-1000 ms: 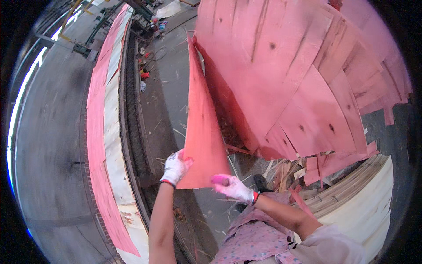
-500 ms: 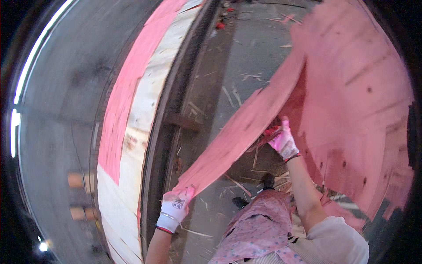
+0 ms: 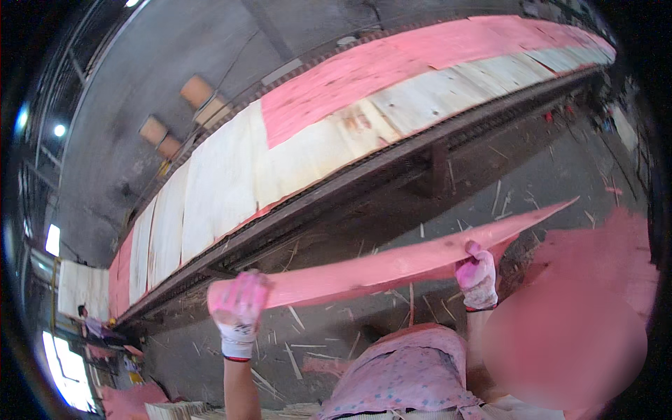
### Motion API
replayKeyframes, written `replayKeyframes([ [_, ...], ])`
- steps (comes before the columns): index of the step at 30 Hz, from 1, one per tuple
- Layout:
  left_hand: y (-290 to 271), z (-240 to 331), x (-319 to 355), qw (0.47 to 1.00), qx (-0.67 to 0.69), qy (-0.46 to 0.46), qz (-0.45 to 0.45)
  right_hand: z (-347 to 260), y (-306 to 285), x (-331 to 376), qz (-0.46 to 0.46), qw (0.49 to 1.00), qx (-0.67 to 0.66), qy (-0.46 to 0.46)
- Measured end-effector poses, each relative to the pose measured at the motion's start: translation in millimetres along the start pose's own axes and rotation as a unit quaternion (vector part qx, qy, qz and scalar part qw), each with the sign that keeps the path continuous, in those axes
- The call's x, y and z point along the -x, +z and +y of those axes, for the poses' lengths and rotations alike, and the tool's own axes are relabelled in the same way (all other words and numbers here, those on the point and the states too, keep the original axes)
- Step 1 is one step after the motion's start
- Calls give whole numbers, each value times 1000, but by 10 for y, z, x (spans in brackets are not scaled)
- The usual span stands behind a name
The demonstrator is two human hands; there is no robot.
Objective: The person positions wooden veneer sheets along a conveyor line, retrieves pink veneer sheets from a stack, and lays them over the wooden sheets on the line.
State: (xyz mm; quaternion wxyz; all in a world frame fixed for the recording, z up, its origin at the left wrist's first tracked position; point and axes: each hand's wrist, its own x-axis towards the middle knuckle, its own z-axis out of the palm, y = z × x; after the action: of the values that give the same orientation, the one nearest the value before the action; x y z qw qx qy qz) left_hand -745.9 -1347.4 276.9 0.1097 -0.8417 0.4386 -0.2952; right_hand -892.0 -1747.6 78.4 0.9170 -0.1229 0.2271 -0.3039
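Both hands gloved, pink-stained. Left hand [image 3: 239, 302] closed over the near end of a thin pink veneer sheet [image 3: 392, 262]; right hand [image 3: 477, 274] closed on its edge further along, fingers wrapped over the top. We note the sheet held edge-on above the floor [image 3: 392, 210], long axis running from 8 o'clock up to 2 o'clock, its free tip tapering past the right hand. The left hand carries the blunt end. Beyond, at 12 o'clock, a long conveyor [image 3: 336, 189] bears pale and pink sheets. Pink pile [image 3: 616, 252] at 3 o'clock.
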Motion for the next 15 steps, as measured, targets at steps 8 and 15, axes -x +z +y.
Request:
replayKeyframes([
  [8,-151,-743,947,898,-154,-366,187,1475,2321,529,-190,951,217,-111],
  [15,763,-191,1930,889,369,-238,-134,2454,3457,808,-365,783,362,-350],
])
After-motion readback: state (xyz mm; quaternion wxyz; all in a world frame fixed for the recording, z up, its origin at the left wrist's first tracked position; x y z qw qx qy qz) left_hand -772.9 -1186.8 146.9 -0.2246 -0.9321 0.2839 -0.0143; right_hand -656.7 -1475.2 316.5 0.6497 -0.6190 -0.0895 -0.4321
